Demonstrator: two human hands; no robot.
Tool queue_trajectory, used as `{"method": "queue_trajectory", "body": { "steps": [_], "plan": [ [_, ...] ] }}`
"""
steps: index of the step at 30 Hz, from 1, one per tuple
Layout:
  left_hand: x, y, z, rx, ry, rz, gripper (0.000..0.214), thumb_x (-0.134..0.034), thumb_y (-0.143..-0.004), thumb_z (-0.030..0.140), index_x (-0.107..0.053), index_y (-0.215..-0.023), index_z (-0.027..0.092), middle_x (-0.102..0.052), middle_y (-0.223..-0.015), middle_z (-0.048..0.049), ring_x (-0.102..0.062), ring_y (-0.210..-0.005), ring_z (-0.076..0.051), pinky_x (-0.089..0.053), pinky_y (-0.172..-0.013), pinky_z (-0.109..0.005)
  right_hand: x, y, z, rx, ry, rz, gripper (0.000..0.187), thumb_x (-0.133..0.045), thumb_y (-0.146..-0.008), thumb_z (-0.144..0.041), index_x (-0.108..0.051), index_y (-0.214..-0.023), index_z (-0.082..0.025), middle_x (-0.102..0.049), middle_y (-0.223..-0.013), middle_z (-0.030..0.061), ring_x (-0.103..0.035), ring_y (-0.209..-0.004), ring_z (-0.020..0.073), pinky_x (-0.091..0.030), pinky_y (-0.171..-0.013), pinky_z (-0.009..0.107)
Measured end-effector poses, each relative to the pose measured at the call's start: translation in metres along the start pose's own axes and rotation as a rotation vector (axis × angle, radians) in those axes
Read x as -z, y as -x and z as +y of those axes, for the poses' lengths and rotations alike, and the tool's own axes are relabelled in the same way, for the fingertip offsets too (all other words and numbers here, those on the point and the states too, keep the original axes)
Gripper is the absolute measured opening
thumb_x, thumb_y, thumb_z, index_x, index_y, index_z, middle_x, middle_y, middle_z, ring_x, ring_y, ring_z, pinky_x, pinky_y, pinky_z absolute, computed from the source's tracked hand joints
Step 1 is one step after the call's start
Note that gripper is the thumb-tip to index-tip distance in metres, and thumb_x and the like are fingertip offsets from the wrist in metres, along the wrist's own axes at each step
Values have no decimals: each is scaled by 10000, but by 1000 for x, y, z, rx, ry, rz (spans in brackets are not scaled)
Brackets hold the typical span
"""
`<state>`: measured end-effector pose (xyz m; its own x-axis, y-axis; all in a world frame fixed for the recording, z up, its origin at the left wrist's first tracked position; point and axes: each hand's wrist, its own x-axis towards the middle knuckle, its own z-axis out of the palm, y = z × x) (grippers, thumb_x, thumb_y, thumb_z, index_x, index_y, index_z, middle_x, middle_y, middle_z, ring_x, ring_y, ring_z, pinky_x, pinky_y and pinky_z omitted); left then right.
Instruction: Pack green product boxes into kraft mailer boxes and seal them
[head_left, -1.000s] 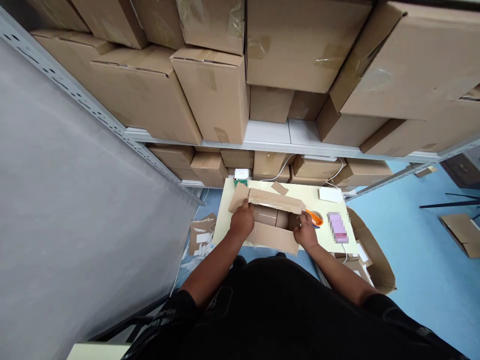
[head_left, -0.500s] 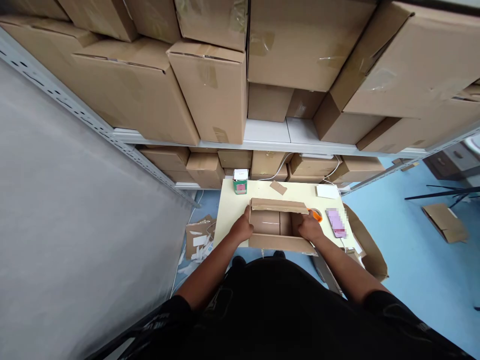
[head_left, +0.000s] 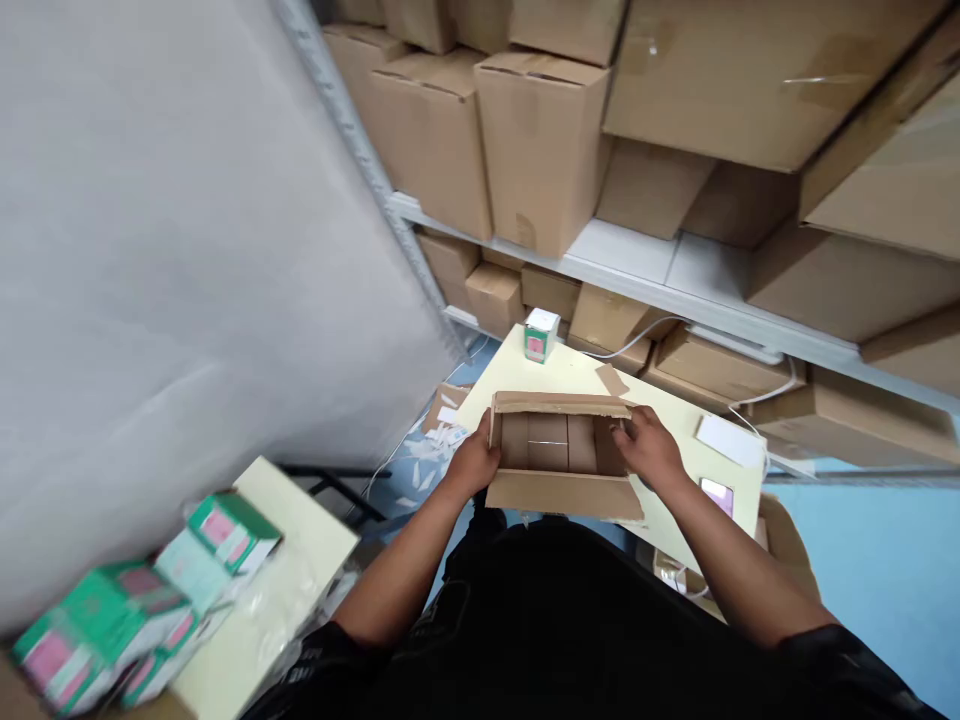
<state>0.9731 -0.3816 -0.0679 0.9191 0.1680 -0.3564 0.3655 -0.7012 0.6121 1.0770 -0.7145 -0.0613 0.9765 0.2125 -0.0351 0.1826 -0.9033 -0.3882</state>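
An open cardboard box (head_left: 564,492) with its long flaps folded outward is held between my hands, in front of my body. My left hand (head_left: 475,462) grips its left end wall, and my right hand (head_left: 651,448) is closed around the right end. Only bare brown cardboard shows inside. Beyond the box lies the cream table (head_left: 566,370), with a small green, pink and white carton (head_left: 540,335) at its far left corner. A torn piece of cardboard (head_left: 612,381) rests behind the box.
A shelf rack (head_left: 630,275) full of cardboard boxes stands behind the table. At lower left, several green cartons (head_left: 112,620) sit on another cream surface (head_left: 300,560). A phone (head_left: 718,496) and a white box (head_left: 729,441) lie on the table's right side. Paper scraps (head_left: 427,468) litter the floor.
My view has turned left, bringing the green cartons at lower left into sight. The box has turned with my body and stays in both hands.
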Motion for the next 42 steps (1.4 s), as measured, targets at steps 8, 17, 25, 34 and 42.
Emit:
{"method": "queue_trajectory", "body": {
  "steps": [8,17,25,34,42],
  "plan": [
    [-11,158,-52,403,157,341,895,-538,-863,137,-224,-1700,179,-692,-1418,-159,-681,-1263,-327,-509,-1014,-391,-6,-4,-69,376,-375,-146,348,-559,-904,-482,-765,-1032,-231,-764,-1085,83,-684,-857,246,-543,-843,389],
    [-22,341,-130,739,360,643,867,-546,-872,163,-263,-1690,209,-726,-1364,-138,-711,-1191,-320,-537,-957,-391,-59,74,-210,620,-511,-449,307,-608,-896,-486,-775,-984,-244,-796,-1051,64,-719,-975,264,-550,-868,373],
    [-17,476,-217,762,478,794,787,-559,-855,147,-420,-1622,258,-759,-1310,-83,-708,-1190,-296,-540,-964,-369,-115,200,-343,867,-456,-508,306,-567,-928,-481,-761,-943,-245,-793,-1031,71,-717,-979,273,-546,-872,386],
    [-1,563,-290,828,478,803,789,-562,-832,111,-444,-1602,242,-756,-1305,-107,-705,-1189,-304,-524,-962,-365,-148,293,-452,1042,-352,-600,299,-548,-931,-472,-751,-964,-254,-792,-1040,64,-715,-960,261,-537,-883,387],
    [-4,577,-320,895,577,886,767,-541,-814,92,-501,-1570,213,-737,-1350,-112,-694,-1216,-307,-519,-976,-368,-189,334,-595,1438,-148,-716,263,-598,-928,-360,-760,-1085,-223,-778,-1006,59,-695,-893,225,-492,-803,312]
  ]
}}
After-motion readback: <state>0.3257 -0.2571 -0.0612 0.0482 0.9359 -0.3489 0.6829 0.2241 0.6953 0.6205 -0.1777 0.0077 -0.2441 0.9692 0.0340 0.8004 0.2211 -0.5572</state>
